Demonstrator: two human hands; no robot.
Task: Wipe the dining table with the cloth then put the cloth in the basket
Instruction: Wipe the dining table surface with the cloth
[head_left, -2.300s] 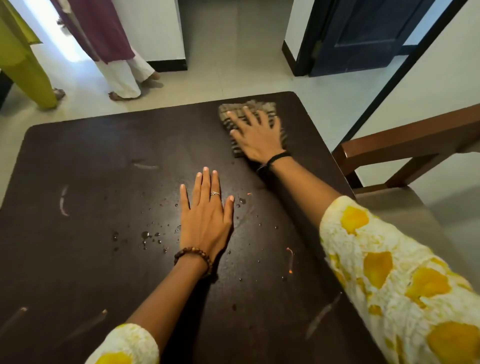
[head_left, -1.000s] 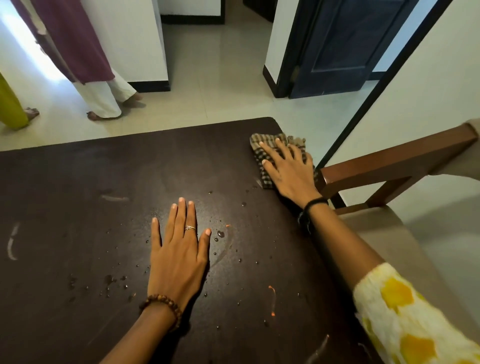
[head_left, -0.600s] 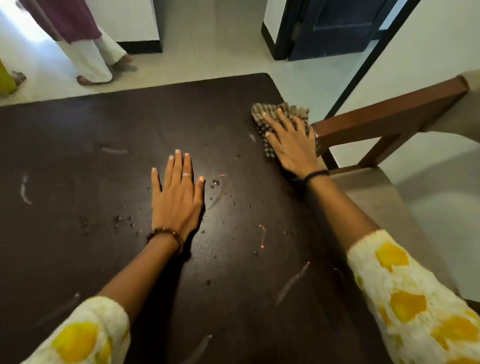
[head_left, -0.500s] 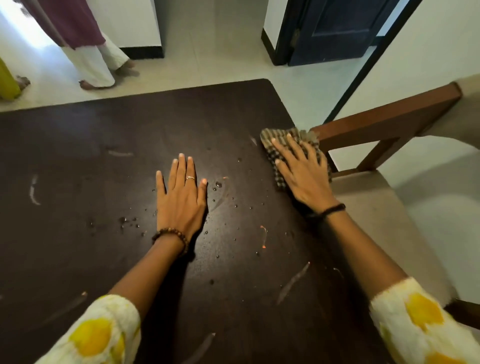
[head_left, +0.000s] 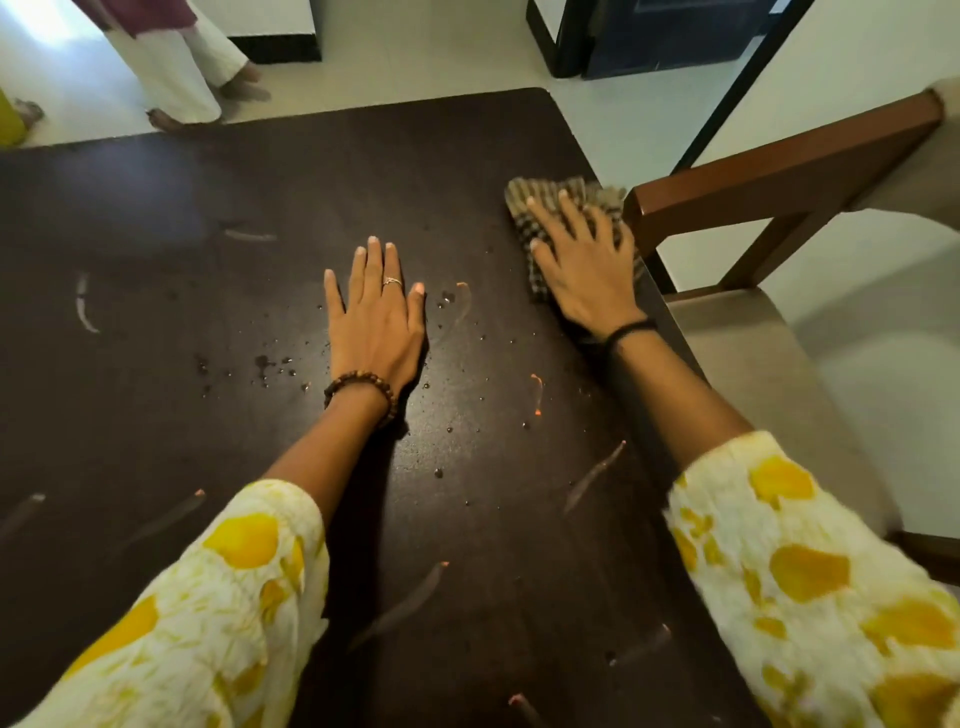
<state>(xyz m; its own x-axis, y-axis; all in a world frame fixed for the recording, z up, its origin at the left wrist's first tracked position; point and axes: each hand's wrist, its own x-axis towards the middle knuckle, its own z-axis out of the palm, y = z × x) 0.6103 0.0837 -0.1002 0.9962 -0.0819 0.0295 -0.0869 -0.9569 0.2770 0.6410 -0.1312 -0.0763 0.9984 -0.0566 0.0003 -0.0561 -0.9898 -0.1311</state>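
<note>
Head view: cloth nearer than before.

The left hand lies flat on the dark brown wooden table, its fingers straight. To its right, at the table's right edge, the right hand presses flat on the checked cloth. Water droplets lie left of the left hand. Just right of the right hand stands a brown wooden chair.

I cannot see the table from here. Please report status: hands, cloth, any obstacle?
Right hand flat on cloth, right table edge. Left hand flat on bare top. Droplets, streaks unwiped. Chair close beside cloth. Basket not in view.
</note>
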